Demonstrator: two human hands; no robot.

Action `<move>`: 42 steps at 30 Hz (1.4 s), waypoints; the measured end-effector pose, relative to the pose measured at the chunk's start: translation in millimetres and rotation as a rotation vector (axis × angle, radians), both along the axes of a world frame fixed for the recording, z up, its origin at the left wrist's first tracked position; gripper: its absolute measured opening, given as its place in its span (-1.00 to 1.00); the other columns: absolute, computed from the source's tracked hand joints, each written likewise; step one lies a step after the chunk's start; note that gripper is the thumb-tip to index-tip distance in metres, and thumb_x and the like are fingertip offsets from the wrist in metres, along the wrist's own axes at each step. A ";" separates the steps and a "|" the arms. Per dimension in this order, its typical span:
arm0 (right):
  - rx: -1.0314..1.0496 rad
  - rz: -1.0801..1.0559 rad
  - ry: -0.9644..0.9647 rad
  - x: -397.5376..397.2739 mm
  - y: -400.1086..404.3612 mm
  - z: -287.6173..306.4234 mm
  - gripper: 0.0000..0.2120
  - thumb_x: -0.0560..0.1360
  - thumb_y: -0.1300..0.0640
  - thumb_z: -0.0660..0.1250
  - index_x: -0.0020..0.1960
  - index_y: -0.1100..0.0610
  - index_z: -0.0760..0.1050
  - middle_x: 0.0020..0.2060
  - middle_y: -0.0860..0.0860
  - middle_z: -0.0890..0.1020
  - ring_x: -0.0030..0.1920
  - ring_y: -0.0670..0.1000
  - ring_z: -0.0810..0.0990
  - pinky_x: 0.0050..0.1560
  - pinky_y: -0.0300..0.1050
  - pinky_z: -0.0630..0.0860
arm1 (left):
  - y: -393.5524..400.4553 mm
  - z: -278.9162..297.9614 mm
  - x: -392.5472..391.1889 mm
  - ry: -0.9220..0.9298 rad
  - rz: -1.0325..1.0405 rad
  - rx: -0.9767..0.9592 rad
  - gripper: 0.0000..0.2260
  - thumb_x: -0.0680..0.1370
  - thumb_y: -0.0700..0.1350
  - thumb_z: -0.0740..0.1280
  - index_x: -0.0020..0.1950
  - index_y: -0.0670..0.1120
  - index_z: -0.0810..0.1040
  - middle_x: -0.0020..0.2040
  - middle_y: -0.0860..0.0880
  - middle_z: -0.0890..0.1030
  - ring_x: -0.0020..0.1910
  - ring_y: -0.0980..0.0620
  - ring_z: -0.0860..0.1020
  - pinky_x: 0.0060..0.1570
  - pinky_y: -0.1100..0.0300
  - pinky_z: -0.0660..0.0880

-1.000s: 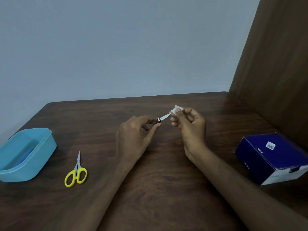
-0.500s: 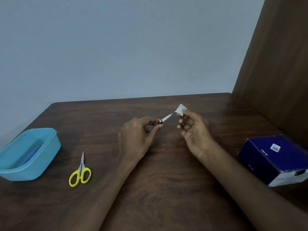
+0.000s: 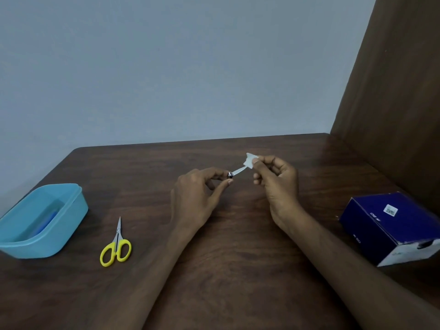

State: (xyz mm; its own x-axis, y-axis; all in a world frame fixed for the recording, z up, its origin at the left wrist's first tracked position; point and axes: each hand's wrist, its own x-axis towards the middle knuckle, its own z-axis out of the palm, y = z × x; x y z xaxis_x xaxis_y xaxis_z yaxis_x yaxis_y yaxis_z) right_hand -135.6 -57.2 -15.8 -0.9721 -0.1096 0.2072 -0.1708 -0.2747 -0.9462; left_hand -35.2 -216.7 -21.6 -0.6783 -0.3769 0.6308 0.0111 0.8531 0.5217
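Slim metal blade touches white pad (crumpled).

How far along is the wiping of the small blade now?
Done: the pad is out, pinched in the right hand. In hand: the left hand holds the blade, and the pad touches its tip. To do, probably: finish the wipe. The scissors lie on the table, apart from both hands.

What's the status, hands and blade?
Left hand pinches small blade tool. Right hand pinches white pad, pad at blade tip. Scissors, tub, box lie aside.
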 end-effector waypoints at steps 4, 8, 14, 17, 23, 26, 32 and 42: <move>0.016 -0.002 0.121 0.8 0.5 2.1 -0.90 0.55 0.22 0.53 -0.11 0.07 0.69 -0.16 -0.03 0.76 -0.21 -0.08 0.62 -0.20 -0.21 0.57 | -1.1 -0.8 -1.4 -0.013 -0.021 -0.006 -0.83 0.54 0.27 0.49 0.09 0.28 0.72 -0.21 0.19 0.70 -0.11 0.15 0.65 -0.22 0.01 0.64; 0.075 0.034 0.125 2.5 -2.1 -3.7 -0.93 0.55 0.21 0.55 -0.09 0.09 0.70 -0.20 -0.01 0.74 -0.22 -0.11 0.64 -0.22 -0.25 0.58 | -1.2 0.5 -0.9 0.012 -0.051 0.047 -0.83 0.53 0.23 0.53 0.06 0.24 0.75 -0.22 0.22 0.71 -0.16 0.22 0.65 -0.21 0.06 0.64; 0.077 0.071 0.088 1.8 -1.2 -6.1 -0.97 0.54 0.19 0.56 -0.04 0.14 0.72 -0.23 0.05 0.74 -0.29 -0.08 0.61 -0.17 -0.16 0.59 | -2.4 2.9 -2.7 0.060 -0.163 0.259 -0.88 0.51 0.03 0.62 0.02 0.12 0.80 -0.19 0.26 0.75 -0.20 0.25 0.69 -0.16 0.30 0.59; 0.091 0.084 0.089 3.8 -3.4 -6.8 -0.97 0.54 0.19 0.56 -0.05 0.14 0.72 -0.25 0.05 0.74 -0.30 -0.07 0.61 -0.17 -0.13 0.59 | -1.5 5.3 -2.3 0.105 -0.214 0.335 -0.88 0.51 -0.06 0.62 0.03 0.05 0.80 -0.18 0.24 0.76 -0.17 0.28 0.70 -0.11 0.45 0.53; 0.101 0.087 0.087 6.0 -5.2 -6.5 -0.96 0.53 0.19 0.57 -0.07 0.12 0.72 -0.24 0.05 0.74 -0.30 -0.05 0.61 -0.16 -0.09 0.60 | -3.7 6.0 -3.4 0.102 -0.262 0.414 -0.86 0.51 -0.05 0.61 0.05 -0.01 0.81 -0.13 0.16 0.79 -0.11 0.21 0.74 -0.02 0.38 0.58; 0.180 0.078 0.109 4.4 -5.2 -9.9 -0.95 0.51 0.13 0.59 -0.11 0.06 0.73 -0.22 -0.01 0.77 -0.25 -0.04 0.67 -0.09 0.06 0.66 | -2.9 6.6 -3.0 0.103 -0.271 0.423 -0.87 0.51 -0.06 0.61 0.04 -0.01 0.81 -0.12 0.17 0.79 -0.11 0.22 0.74 -0.04 0.40 0.57; 0.257 -0.015 0.130 1.2 -3.4 -12.7 -0.91 0.48 0.08 0.60 -0.18 -0.03 0.72 -0.23 -0.08 0.77 -0.18 -0.10 0.71 0.02 0.21 0.71 | -4.4 4.9 -5.2 0.104 -0.260 0.445 -0.89 0.50 -0.05 0.62 0.01 0.06 0.80 -0.13 0.21 0.78 -0.14 0.22 0.72 -0.04 0.40 0.57; 0.529 -0.094 0.482 15.0 -3.1 -8.5 -0.90 0.50 0.16 0.57 -0.17 0.04 0.69 -0.35 -0.18 0.69 -0.33 -0.18 0.63 -0.26 -0.37 0.51 | -2.5 5.2 -4.1 0.111 -0.281 0.438 -0.88 0.50 -0.07 0.62 -0.01 0.10 0.77 -0.13 0.23 0.77 -0.16 0.30 0.69 -0.08 0.45 0.53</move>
State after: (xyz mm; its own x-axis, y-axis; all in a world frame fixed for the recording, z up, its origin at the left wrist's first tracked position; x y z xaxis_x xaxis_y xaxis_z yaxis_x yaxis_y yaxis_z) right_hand -120.6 -60.2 -24.3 -0.7965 -0.2340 0.5575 -0.6028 0.2355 -0.7623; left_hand -39.3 -219.2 -16.4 -0.7292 -0.4343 0.5289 0.2834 0.5118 0.8110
